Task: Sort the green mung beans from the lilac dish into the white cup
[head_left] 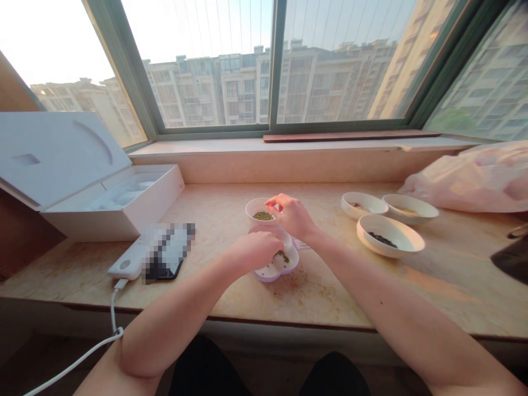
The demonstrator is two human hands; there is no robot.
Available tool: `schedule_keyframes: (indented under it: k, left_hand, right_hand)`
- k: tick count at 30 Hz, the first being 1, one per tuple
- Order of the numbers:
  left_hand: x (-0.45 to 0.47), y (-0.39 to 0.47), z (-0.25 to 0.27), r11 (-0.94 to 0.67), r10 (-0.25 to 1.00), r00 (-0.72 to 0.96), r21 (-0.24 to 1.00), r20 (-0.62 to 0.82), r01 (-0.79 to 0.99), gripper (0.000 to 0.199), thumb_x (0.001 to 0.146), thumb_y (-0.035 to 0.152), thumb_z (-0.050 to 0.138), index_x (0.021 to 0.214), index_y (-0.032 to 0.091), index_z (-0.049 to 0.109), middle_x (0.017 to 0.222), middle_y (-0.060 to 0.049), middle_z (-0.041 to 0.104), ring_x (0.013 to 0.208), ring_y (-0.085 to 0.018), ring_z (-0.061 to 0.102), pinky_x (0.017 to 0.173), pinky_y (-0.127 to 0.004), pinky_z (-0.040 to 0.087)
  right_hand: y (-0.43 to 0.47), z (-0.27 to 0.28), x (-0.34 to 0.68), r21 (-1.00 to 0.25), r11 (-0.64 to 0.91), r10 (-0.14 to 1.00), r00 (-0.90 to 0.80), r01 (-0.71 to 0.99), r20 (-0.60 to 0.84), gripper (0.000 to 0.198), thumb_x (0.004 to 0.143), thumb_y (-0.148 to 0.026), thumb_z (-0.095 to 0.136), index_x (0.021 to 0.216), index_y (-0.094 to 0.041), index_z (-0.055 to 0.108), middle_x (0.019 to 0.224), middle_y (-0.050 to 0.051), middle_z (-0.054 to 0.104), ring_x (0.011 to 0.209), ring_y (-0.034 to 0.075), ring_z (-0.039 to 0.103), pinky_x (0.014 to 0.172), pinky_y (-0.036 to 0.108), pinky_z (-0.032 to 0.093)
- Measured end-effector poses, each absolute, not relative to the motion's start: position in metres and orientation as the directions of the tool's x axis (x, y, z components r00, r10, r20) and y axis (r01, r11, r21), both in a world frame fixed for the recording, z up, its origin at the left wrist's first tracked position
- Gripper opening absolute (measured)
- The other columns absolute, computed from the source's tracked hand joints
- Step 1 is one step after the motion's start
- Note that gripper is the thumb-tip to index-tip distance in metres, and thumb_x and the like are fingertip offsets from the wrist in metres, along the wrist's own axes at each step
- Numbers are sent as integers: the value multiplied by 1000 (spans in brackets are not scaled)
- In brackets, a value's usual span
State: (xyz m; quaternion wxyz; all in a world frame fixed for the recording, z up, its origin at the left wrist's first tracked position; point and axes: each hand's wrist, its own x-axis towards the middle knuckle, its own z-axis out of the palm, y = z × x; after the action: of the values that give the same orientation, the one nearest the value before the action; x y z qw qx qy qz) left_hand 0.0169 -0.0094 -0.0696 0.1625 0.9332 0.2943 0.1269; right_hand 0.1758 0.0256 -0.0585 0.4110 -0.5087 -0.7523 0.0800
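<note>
On the stone-look counter (pixel 330 300) under the window (pixel 273 66), the space around the hands is busy. To the left a white box (pixel 159 201) stands with its lid up, a moulded insert inside; before it lie a white power bank (pixel 125 268) with a cable (pixel 113 308) plugged in and, beside it, a dark-edged phone (pixel 167 271). To the right three white bowls stand close together: one at the rear left (pixel 348 211), one at the rear right (pixel 427 213), and a front one (pixel 406 246) with dark pieces in it. A pale plastic bag (pixel 474 179) slumps behind them.

In the middle, a small white bowl (pixel 249 213) holds green beans (pixel 263 216), probably mung beans. The right hand (pixel 292 212) is at its right rim, fingers curled. Just nearer, the left hand (pixel 259 250) reaches over a lilac-based lobed dish (pixel 274 276) with more beans in it, covering part of it. The two hands are apart; I can't tell whether either pinches anything, as the fingertips are hidden or too small.

A dark object (pixel 511 257) is cut off at the right edge. Pixelation masks much of the phone, and the pale tag (pixel 303 245) beside the dish is too small to read.
</note>
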Motion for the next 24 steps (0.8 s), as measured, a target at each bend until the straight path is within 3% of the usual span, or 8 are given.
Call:
schedule_keyframes:
  k: [3,6,11,19,24]
  left_hand:
    - [23,-12,-73,-770,626,769,257,132,583,24,77,-1,52,62,15,62,75,-10,66,73,-24,63,73,-38,47]
    - [29,-15,-71,-772,634,762,164,127,615,23,78,-1,53,65,14,65,73,-10,66,71,-25,65,68,-36,47]
    - [33,-17,-65,-791,609,789,-6,85,611,23,84,1,49,80,11,70,85,-13,71,80,-27,69,63,-34,47]
    - [32,-18,-63,-802,592,798,-7,110,597,24,87,2,47,85,12,69,92,-9,71,87,-24,69,69,-32,51]
    - [27,-11,-64,-802,596,798,115,93,586,26,84,1,46,87,13,69,96,-9,71,92,-22,68,79,-31,50]
  right_hand:
    - [30,-63,178,-501,447,838,-151,741,524,22,92,-18,57,105,-20,74,109,7,74,87,20,65,79,32,47]
    - [31,-65,182,-505,417,849,-125,756,514,21,93,-22,57,103,-19,75,103,7,73,81,19,65,76,32,47]
    - [29,-64,185,-522,408,854,-110,749,509,18,90,-27,62,100,-20,75,94,6,72,74,18,62,74,32,47]
    - [26,-64,186,-547,405,855,-91,733,511,17,88,-27,64,98,-19,76,91,6,71,75,18,63,76,33,49]
    - [25,-63,187,-542,420,846,-97,728,525,18,88,-29,64,97,-19,75,89,6,71,74,18,63,75,33,49]
